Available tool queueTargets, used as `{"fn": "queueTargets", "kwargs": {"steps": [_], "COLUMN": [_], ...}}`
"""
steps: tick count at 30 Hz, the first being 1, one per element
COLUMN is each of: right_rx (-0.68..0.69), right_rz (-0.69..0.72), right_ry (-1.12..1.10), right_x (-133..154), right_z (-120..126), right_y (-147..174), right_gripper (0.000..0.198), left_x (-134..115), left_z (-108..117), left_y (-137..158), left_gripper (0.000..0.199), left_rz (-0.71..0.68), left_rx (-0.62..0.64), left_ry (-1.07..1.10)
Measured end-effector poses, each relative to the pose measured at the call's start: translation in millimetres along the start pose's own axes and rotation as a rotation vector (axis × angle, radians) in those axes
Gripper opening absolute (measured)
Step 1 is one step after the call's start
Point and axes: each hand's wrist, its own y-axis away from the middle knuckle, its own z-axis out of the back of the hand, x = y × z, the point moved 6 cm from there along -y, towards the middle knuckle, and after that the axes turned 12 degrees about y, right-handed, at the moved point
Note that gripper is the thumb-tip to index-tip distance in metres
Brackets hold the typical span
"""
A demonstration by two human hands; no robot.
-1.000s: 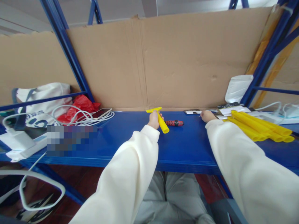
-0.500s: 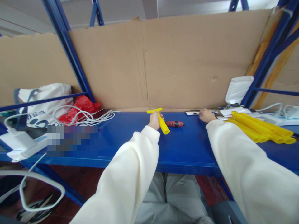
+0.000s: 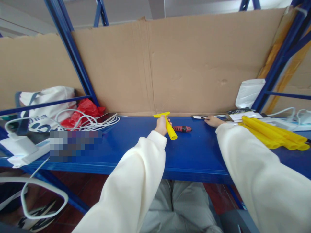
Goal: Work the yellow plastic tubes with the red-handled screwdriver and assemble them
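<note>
My left hand (image 3: 161, 125) is wrapped around a yellow T-shaped tool (image 3: 172, 131), whose hollow round handle points toward me and whose flat crossbar faces the back. Just right of it a red-and-black screwdriver-like handle (image 3: 183, 129) lies on the blue table (image 3: 191, 152); its left end is hidden behind the yellow tool. My right hand (image 3: 214, 121) rests low at the back of the table with fingers bent together, beside a small flat black-and-white packet (image 3: 199, 117). Whatever those fingers hold is too small to make out.
Several yellow tubes (image 3: 274, 134) lie stacked at the right, before a black-and-white package (image 3: 243, 114). A cardboard sheet (image 3: 189, 64) closes off the back. White cables (image 3: 109, 121), a red plastic bag (image 3: 88, 108) and a white cloth bag (image 3: 54, 97) crowd the left. Blue posts (image 3: 73, 55) frame the table.
My right hand has flattened and lowered slightly at the table's back; the small shiny thing at its fingertips no longer shows. My left hand keeps the yellow tool in place.
</note>
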Motion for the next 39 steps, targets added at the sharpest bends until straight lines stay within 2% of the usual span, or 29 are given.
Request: {"fn": "queueTargets", "kwargs": {"steps": [2,8,11,18,24,29,33,39], "right_rx": [-0.015,-0.033,-0.049,-0.024,-0.022,0.03,0.048,-0.037], "right_rz": [-0.011,-0.195,-0.19,-0.111,-0.122,-0.145,-0.159,-0.184], "right_ry": [-0.019,-0.06,-0.04,0.041,0.043,0.039,0.013,-0.021], "right_x": [-0.6,-13.8,-15.1,-7.0,-4.0,-2.6,-1.9,-6.9], "right_z": [1.5,16.6,21.1,14.1,21.0,20.0,17.9,21.7], "right_y": [1.8,18.7,26.0,30.9,34.0,38.9,40.3,39.4], "right_gripper": [0.034,0.05,0.051,0.046,0.048,0.049,0.053,0.053], "left_x": [0.4,-0.5,0.0,-0.4,-0.9,0.2,2.4,9.3], "left_z": [0.4,0.2,0.6,0.6,-0.5,-1.3,-2.9,-5.6], "left_y": [-0.8,0.1,0.0,1.0,2.7,2.6,3.6,9.3], "left_gripper": [0.016,0.019,0.019,0.017,0.02,0.023,0.024,0.018], "left_rz": [0.0,-0.012,-0.011,-0.018,-0.015,-0.005,0.017,0.083], "left_rx": [-0.003,0.002,-0.001,-0.006,-0.001,0.014,0.032,0.051], "left_ry": [0.006,-0.04,-0.041,-0.062,-0.079,-0.087,-0.159,-0.324]}}
